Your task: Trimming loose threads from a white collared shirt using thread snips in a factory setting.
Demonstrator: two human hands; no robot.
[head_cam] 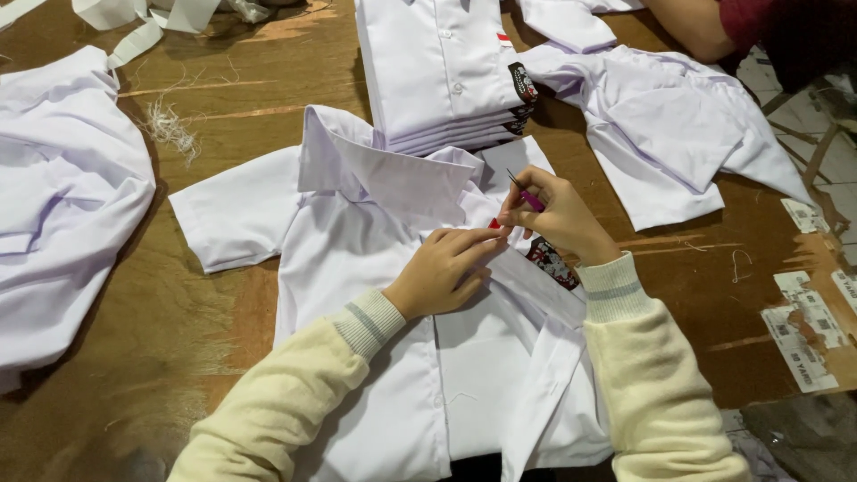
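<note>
Your left hand (pixel 444 270) lies flat, fingers pressing the front of the white shirt (pixel 357 357) spread on the wooden table (pixel 178 330). Your right hand (pixel 558 219) pinches a small purple-handled tool (pixel 527 194), tip up, just beside the red tab (pixel 494 223). Stack of folded shirts (pixel 442 71) sits just beyond the collar.

Smooth, matt white cloth shirt (pixel 357 268) lies on a worn, scuffed brown wooden worktop (pixel 178 330) with torn paper labels (pixel 803 330). Soft ribbed knit cream sleeves (pixel 268 402). Small tool (pixel 527 195) with glossy purple plastic handle.
</note>
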